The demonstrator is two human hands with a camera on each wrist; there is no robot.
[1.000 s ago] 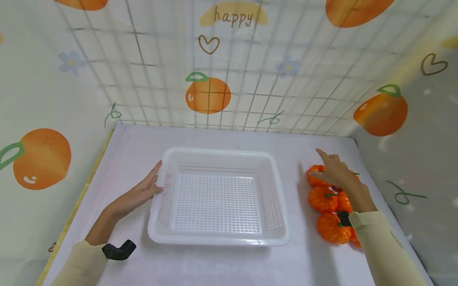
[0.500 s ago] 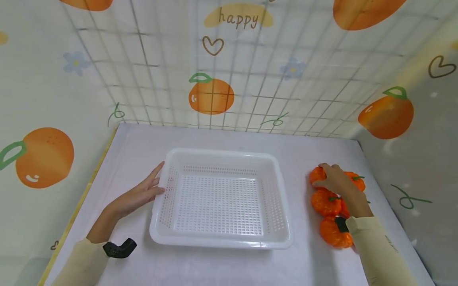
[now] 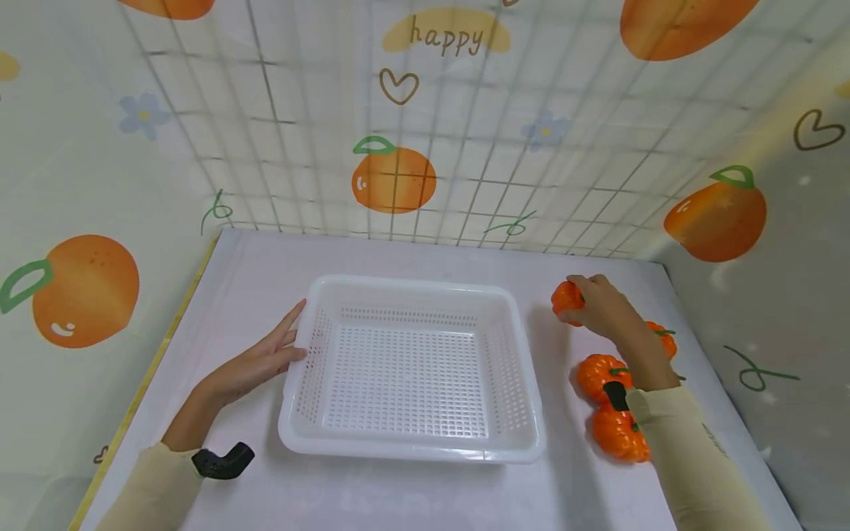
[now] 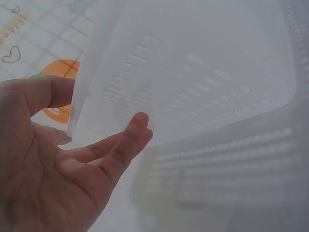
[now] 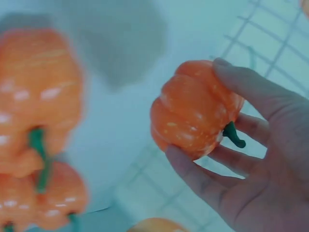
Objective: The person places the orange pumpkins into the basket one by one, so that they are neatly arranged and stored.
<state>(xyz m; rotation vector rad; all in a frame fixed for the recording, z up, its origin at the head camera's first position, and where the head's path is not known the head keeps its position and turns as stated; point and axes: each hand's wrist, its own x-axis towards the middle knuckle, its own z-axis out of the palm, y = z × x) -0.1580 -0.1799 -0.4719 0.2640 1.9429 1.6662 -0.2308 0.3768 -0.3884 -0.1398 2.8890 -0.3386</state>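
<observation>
Near basket (image 3: 412, 450), right hand (image 3: 600, 306) curled round pumpkin (image 5: 190, 106).

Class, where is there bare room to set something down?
The white table is bare in front of and behind the white rectangular perforated plastic basket, itself empty. Crowded: right side, with glossy orange ridged pumpkins and right hand.

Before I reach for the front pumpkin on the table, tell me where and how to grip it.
Take the front pumpkin around its rounded, ribbed body, probably from above and the left, the white basket side. That flank is open, while another pumpkin sits close behind and the right sleeve hides its right side. Avoid the small green stem; the broad body likely gives steadier hold.
</observation>
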